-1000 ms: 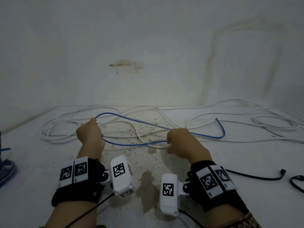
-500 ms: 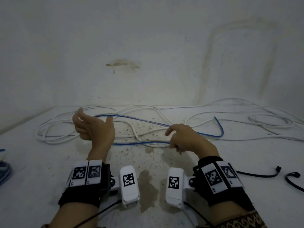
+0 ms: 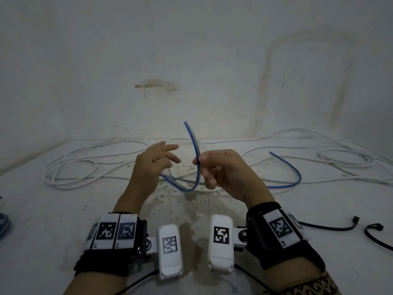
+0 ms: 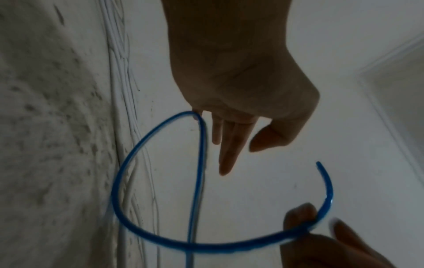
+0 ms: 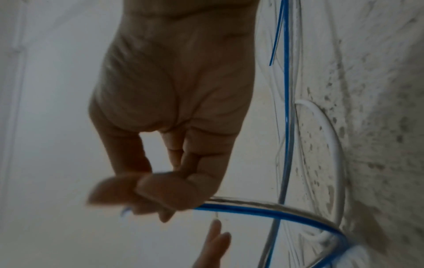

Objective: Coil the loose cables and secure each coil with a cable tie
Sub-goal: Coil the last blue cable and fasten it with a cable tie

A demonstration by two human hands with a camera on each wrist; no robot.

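Note:
A thin blue cable (image 3: 197, 167) rises off the speckled white surface (image 3: 63, 209) in a loop. My right hand (image 3: 197, 163) pinches it between thumb and fingers near one cut end, which points up (image 3: 186, 123). In the right wrist view the blue cable (image 5: 263, 212) leaves the pinching right hand (image 5: 160, 195) and bends down. My left hand (image 3: 168, 154) is raised beside it with straight, spread fingers. The left wrist view shows the blue cable (image 4: 128, 163) bending round the edge of the left hand (image 4: 229, 90) at the outer finger. The cable's other end (image 3: 271, 153) lies to the right.
Long white cables (image 3: 85, 165) sprawl in loose loops along the wall from left to right. Two black cables (image 3: 331, 227) (image 3: 374, 235) lie near the right edge. A blue bundle (image 3: 3, 222) shows at the far left edge. The stained wall (image 3: 191, 60) is close behind.
My left hand let go of the blue cable, opened and moved right. My right hand lifted off the surface, raising the cable into a loop with one end pointing up.

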